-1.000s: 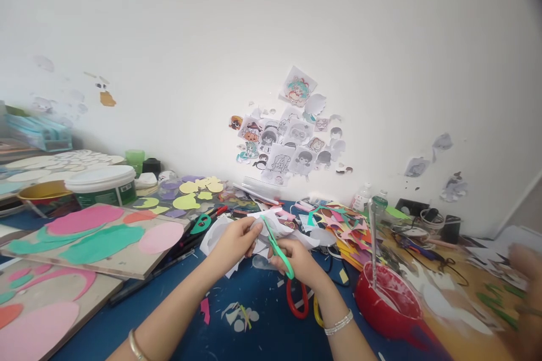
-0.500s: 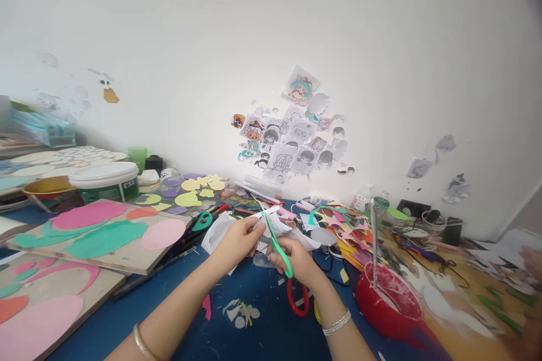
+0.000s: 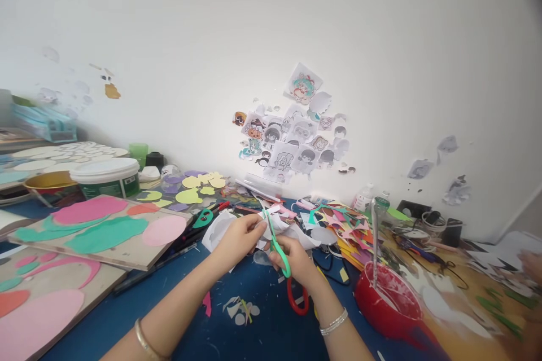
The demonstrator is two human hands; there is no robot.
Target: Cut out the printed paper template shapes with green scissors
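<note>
My right hand (image 3: 292,258) is closed around the handle of a pair of green scissors (image 3: 279,255), whose blades point up and away from me. Beside the blades, my left hand (image 3: 243,238) pinches a small piece of white paper (image 3: 271,224); its edges are partly hidden by the fingers. White paper sheets (image 3: 217,230) lie behind and around both hands. A red scissor handle (image 3: 298,299) rests on the blue table just below my right wrist. Small paper offcuts (image 3: 242,310) lie on the table between my forearms.
To the right stands a red pot (image 3: 387,299) with a stick in it, near a heap of coloured paper scraps (image 3: 349,231). Boards with pink and green paper shapes (image 3: 112,233) fill the left, before a white-lidded tub (image 3: 104,177). Another person's hand (image 3: 531,265) shows at far right.
The green scissors have turned slightly more upright, with my right hand still on them. My left hand keeps its hold on the paper. The view has shifted a little.
</note>
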